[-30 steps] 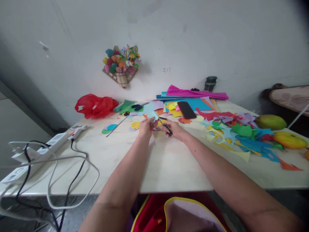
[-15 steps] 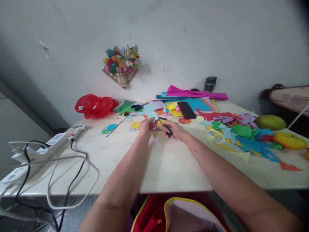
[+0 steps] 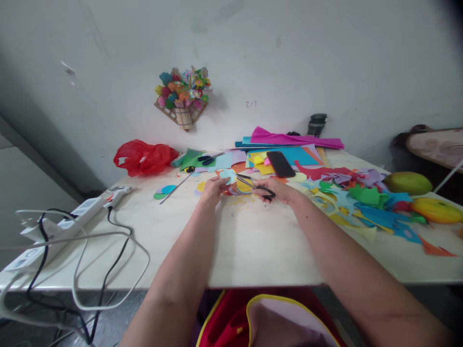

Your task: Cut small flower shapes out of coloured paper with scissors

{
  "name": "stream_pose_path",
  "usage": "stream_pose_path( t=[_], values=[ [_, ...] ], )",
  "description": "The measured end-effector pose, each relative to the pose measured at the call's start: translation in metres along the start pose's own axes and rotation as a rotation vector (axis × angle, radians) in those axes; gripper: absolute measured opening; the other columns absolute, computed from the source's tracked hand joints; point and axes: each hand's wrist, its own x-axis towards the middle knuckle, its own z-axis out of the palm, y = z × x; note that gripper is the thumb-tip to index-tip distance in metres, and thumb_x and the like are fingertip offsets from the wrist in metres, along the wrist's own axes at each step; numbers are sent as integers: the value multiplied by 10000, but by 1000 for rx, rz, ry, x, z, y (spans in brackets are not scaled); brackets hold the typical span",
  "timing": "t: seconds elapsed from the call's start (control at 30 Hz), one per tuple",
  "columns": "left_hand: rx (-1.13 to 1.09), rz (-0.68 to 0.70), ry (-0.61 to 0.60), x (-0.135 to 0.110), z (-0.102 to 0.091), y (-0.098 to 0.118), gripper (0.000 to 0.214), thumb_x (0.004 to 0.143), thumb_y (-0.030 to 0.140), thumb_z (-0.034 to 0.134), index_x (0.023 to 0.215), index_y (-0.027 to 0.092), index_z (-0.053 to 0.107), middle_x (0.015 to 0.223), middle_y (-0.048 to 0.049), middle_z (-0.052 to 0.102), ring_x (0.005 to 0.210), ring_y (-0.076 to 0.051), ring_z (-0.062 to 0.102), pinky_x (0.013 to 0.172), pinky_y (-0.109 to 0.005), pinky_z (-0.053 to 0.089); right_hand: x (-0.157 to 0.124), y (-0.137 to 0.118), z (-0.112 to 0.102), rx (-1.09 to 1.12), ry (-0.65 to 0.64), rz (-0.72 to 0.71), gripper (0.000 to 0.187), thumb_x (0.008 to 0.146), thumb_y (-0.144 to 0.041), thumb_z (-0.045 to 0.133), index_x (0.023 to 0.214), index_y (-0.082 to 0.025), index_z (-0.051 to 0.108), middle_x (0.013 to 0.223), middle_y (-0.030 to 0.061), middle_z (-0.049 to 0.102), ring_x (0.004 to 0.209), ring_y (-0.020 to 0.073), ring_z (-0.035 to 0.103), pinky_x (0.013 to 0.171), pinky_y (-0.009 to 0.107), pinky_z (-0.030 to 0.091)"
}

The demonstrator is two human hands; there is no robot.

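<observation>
My left hand [image 3: 212,189] pinches a small light-blue paper piece [image 3: 227,175] just above the white table [image 3: 253,241]. My right hand [image 3: 277,189] grips black-handled scissors [image 3: 253,185], blades apart and pointing left toward that paper. Yellow and orange paper scraps [image 3: 241,187] lie under and between the two hands. Both forearms reach in from the bottom of the view.
Coloured paper sheets [image 3: 289,144] and a black phone [image 3: 280,164] lie behind the hands; cut scraps [image 3: 361,202] and mangoes [image 3: 408,183] at right. A second pair of scissors [image 3: 206,159], a red bag [image 3: 142,157], and power strips with cables [image 3: 72,221] sit left.
My right hand has moved to the right with the scissors, drawing away from the left hand. The scissor blades now stand apart. The left hand lowered slightly with the blue paper.
</observation>
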Motion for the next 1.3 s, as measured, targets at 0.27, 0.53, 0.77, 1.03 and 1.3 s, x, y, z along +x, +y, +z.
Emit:
stream_pose_path(
  t=[0.27, 0.53, 0.77, 1.03, 1.3],
  values=[
    [131, -52, -150, -2, -9, 4, 131, 563, 90, 762, 633, 116, 655, 691, -72, 693, 608, -150, 651, 658, -263, 538, -11, -2, -19, -87, -134, 52, 263, 702, -338, 720, 834, -120, 652, 496, -27, 579, 358, 53, 454, 360, 170, 345],
    [171, -93, -195, -6, -8, 7, 156, 543, 82, 779, 642, 101, 660, 663, -80, 685, 564, -160, 647, 610, -279, 547, -15, -1, -28, -156, -197, 54, 311, 667, -354, 737, 866, -119, 687, 505, -23, 580, 369, 59, 469, 361, 174, 334],
    [164, -161, -254, -8, -9, 6, 239, 481, 90, 814, 653, 99, 649, 725, -105, 709, 691, -222, 702, 670, -291, 561, -15, -2, -28, -172, -214, 44, 315, 654, -345, 744, 873, -121, 717, 490, -22, 580, 365, 58, 447, 365, 180, 335],
    [151, -205, -252, -11, -6, 6, 225, 499, 44, 783, 602, 113, 595, 660, -82, 679, 744, -245, 705, 799, -388, 551, -13, -1, -28, -185, -235, 46, 293, 653, -345, 745, 856, -136, 717, 501, -26, 586, 378, 57, 449, 369, 174, 335],
    [183, -191, -284, -9, -8, 6, 246, 467, 71, 794, 541, 114, 564, 582, -39, 635, 648, -192, 675, 741, -341, 563, -13, -1, -28, -205, -238, 47, 335, 629, -368, 769, 858, -129, 717, 509, -28, 581, 382, 54, 449, 385, 184, 337]
  ],
)
